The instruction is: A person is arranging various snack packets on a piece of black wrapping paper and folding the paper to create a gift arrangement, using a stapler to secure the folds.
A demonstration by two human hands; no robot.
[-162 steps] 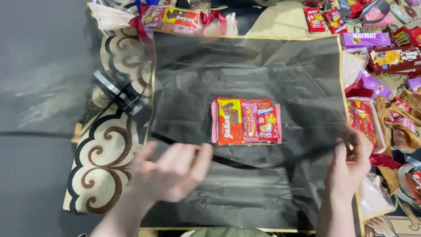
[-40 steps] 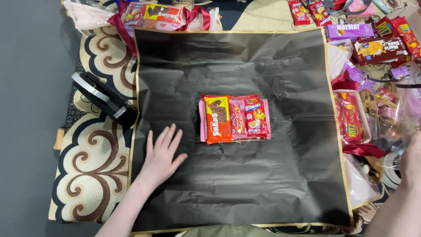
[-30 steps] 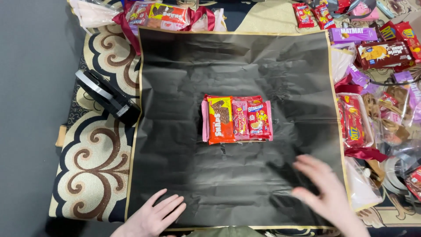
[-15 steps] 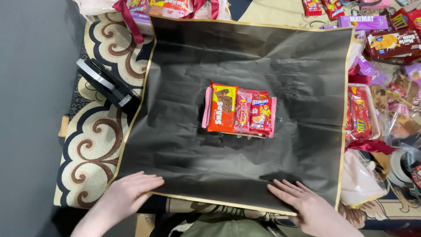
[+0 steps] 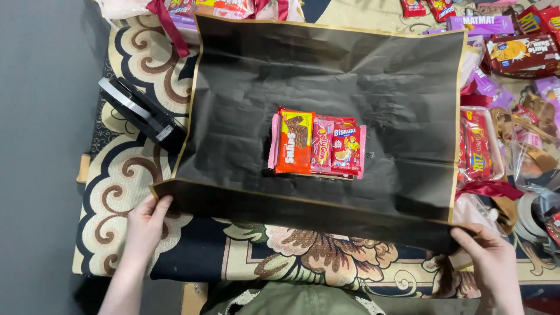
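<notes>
A large black sheet of wrapping paper (image 5: 326, 81) with a gold edge lies spread on a patterned rug. A small stack of red, orange and pink snack packets (image 5: 318, 144) rests at its middle. My left hand (image 5: 146, 221) grips the sheet's near left corner. My right hand (image 5: 493, 262) grips the near right corner. The near edge is lifted off the rug and folded over toward the packets, stopping short of them.
A black tape dispenser (image 5: 143, 115) lies on the rug (image 5: 128, 175) left of the sheet. Many snack packets (image 5: 519, 55), clear bags and a red ribbon (image 5: 490, 189) crowd the right side. More wrapped packets (image 5: 216, 9) sit beyond the far edge.
My hands moved from smoothing the sheet to its two near corners. They took hold and lifted the near edge, folding it away from me and baring the rug beneath.
</notes>
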